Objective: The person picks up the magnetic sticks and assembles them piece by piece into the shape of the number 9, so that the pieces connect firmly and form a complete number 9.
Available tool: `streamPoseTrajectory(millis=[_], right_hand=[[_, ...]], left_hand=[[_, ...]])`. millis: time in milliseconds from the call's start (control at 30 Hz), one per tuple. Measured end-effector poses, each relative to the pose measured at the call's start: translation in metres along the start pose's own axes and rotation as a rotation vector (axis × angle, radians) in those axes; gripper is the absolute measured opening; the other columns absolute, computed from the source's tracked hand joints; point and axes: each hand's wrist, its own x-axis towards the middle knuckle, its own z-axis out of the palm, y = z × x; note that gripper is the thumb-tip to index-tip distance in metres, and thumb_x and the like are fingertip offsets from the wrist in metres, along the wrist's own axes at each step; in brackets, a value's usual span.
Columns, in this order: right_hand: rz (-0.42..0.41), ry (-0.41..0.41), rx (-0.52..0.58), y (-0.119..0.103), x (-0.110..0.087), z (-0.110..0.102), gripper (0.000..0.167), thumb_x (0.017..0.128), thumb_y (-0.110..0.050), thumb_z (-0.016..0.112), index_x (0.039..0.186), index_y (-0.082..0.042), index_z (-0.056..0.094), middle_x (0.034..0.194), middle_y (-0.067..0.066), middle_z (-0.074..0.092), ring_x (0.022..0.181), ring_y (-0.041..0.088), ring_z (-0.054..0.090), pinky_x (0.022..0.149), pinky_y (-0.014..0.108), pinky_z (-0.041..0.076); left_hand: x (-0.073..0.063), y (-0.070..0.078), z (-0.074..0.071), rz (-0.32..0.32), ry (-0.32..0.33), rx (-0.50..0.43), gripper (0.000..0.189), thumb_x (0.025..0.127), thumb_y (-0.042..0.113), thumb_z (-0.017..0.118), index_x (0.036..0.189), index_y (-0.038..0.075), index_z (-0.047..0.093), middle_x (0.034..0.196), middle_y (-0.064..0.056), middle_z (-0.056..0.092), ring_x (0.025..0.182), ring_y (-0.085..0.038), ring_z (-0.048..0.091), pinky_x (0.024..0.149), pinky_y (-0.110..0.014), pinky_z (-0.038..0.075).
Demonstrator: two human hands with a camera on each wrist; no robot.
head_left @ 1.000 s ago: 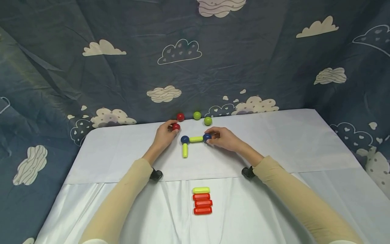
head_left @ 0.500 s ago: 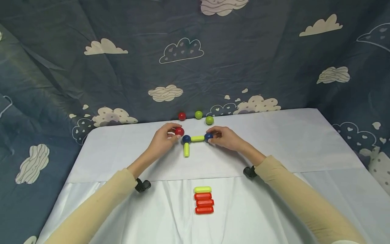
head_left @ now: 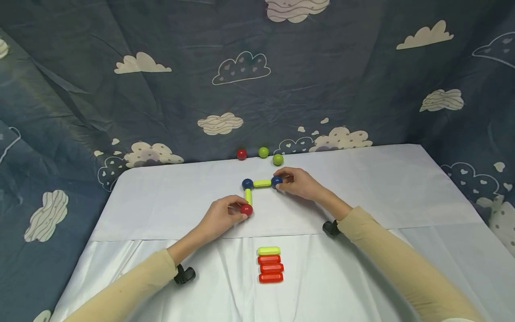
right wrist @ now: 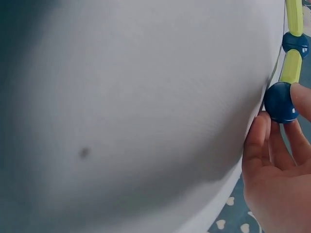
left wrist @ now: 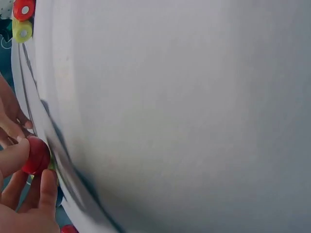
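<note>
My left hand [head_left: 222, 216] pinches a red ball [head_left: 246, 209] at the near end of a yellow-green rod [head_left: 248, 196]. The ball appears to touch that rod's end. At the rod's far end sits a blue ball [head_left: 247, 184], from which a second yellow-green rod [head_left: 262, 183] runs to the right. That rod ends at another blue ball [right wrist: 280, 102], which my right hand [head_left: 299, 183] holds between thumb and fingers. In the left wrist view the red ball [left wrist: 37, 156] lies between thumb and fingertips, partly covering the rod behind it.
Behind the hands, a red ball [head_left: 241, 154] and two green balls [head_left: 263, 152] lie along the table's back edge. Nearer, a yellow-green rod [head_left: 268, 251] and several red rods [head_left: 271, 268] are lined up on the white cloth [head_left: 342, 277]. A dark cloud-patterned curtain [head_left: 306, 76] hangs behind.
My left hand has brought the red ball from the back, beside the other red ball, toward me to the near end of the upright-lying rod. The right hand stays on its blue ball.
</note>
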Motion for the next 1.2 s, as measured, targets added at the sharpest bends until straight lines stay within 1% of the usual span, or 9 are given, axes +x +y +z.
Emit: streamPoseTrajectory(millis=[167, 333, 467, 567, 633, 767, 867, 933, 1200], right_hand=[[-0.023, 0.056, -0.083, -0.006, -0.002, 0.0, 0.043, 0.092, -0.017, 0.07, 0.132, -0.008, 0.059, 0.122, 0.01, 0.061, 0.103, 0.024, 0.057, 0.088, 0.039, 0.048], [-0.138, 0.145, -0.12, -0.023, -0.007, 0.006, 0.03, 0.093, -0.011, 0.066, 0.123, -0.006, 0.066, 0.116, 0.01, 0.064, 0.1, 0.023, 0.059, 0.086, 0.039, 0.05], [-0.201, 0.032, -0.105, -0.04, -0.008, 0.019, 0.024, 0.095, -0.012, 0.064, 0.119, -0.009, 0.069, 0.107, 0.005, 0.068, 0.089, 0.018, 0.06, 0.08, 0.033, 0.051], [-0.196, -0.07, -0.092, -0.047, -0.006, 0.031, 0.025, 0.098, -0.015, 0.062, 0.122, -0.012, 0.068, 0.109, 0.002, 0.068, 0.085, 0.016, 0.06, 0.075, 0.03, 0.051], [-0.181, -0.122, -0.084, -0.048, -0.002, 0.039, 0.026, 0.1, -0.016, 0.058, 0.124, -0.013, 0.067, 0.1, 0.005, 0.069, 0.078, 0.017, 0.059, 0.07, 0.029, 0.049], [-0.184, -0.19, -0.135, -0.049, 0.004, 0.051, 0.028, 0.102, -0.017, 0.052, 0.128, -0.015, 0.065, 0.107, 0.005, 0.067, 0.087, 0.017, 0.057, 0.08, 0.034, 0.047], [-0.22, -0.214, -0.203, -0.052, 0.006, 0.055, 0.028, 0.102, -0.016, 0.052, 0.127, -0.016, 0.065, 0.123, 0.001, 0.064, 0.103, 0.015, 0.055, 0.095, 0.037, 0.044], [-0.233, -0.219, -0.226, -0.055, 0.007, 0.057, 0.026, 0.102, -0.016, 0.053, 0.125, -0.015, 0.066, 0.12, 0.001, 0.065, 0.102, 0.015, 0.057, 0.094, 0.037, 0.045], [-0.193, -0.223, -0.16, -0.055, 0.015, 0.056, 0.019, 0.101, -0.016, 0.055, 0.114, -0.017, 0.069, 0.088, -0.002, 0.064, 0.078, 0.014, 0.055, 0.073, 0.03, 0.045]], left_hand=[[-0.003, -0.005, 0.004, -0.014, 0.018, -0.012, 0.03, 0.084, 0.007, 0.078, 0.112, 0.015, 0.069, 0.104, 0.003, 0.067, 0.084, -0.011, 0.063, 0.077, -0.028, 0.053], [-0.004, -0.006, 0.005, -0.022, 0.037, -0.042, 0.031, 0.084, 0.006, 0.078, 0.112, 0.014, 0.07, 0.104, 0.0, 0.068, 0.082, -0.012, 0.064, 0.076, -0.029, 0.053], [-0.005, -0.007, 0.006, -0.028, 0.06, -0.078, 0.031, 0.082, 0.005, 0.079, 0.111, 0.014, 0.071, 0.104, 0.0, 0.069, 0.084, -0.013, 0.064, 0.076, -0.029, 0.053], [-0.005, -0.008, 0.007, -0.035, 0.072, -0.109, 0.031, 0.082, 0.004, 0.079, 0.111, 0.014, 0.072, 0.105, 0.001, 0.069, 0.087, -0.013, 0.064, 0.077, -0.029, 0.053], [-0.005, -0.009, 0.008, -0.045, 0.077, -0.131, 0.031, 0.082, 0.004, 0.079, 0.111, 0.014, 0.072, 0.105, 0.001, 0.069, 0.087, -0.014, 0.064, 0.078, -0.029, 0.053], [-0.006, -0.01, 0.01, -0.08, 0.085, -0.171, 0.032, 0.081, 0.005, 0.08, 0.111, 0.014, 0.072, 0.105, 0.0, 0.069, 0.083, -0.015, 0.064, 0.078, -0.029, 0.053], [-0.006, -0.01, 0.011, -0.095, 0.096, -0.195, 0.033, 0.081, 0.004, 0.08, 0.111, 0.013, 0.072, 0.106, -0.001, 0.068, 0.084, -0.015, 0.064, 0.078, -0.029, 0.053], [-0.007, -0.01, 0.011, -0.099, 0.103, -0.209, 0.034, 0.081, 0.003, 0.08, 0.112, 0.012, 0.072, 0.106, -0.002, 0.068, 0.084, -0.016, 0.064, 0.077, -0.028, 0.053], [-0.009, -0.011, 0.014, -0.082, 0.119, -0.265, 0.034, 0.082, 0.002, 0.078, 0.114, 0.011, 0.071, 0.104, -0.003, 0.067, 0.085, -0.018, 0.061, 0.076, -0.025, 0.051]])
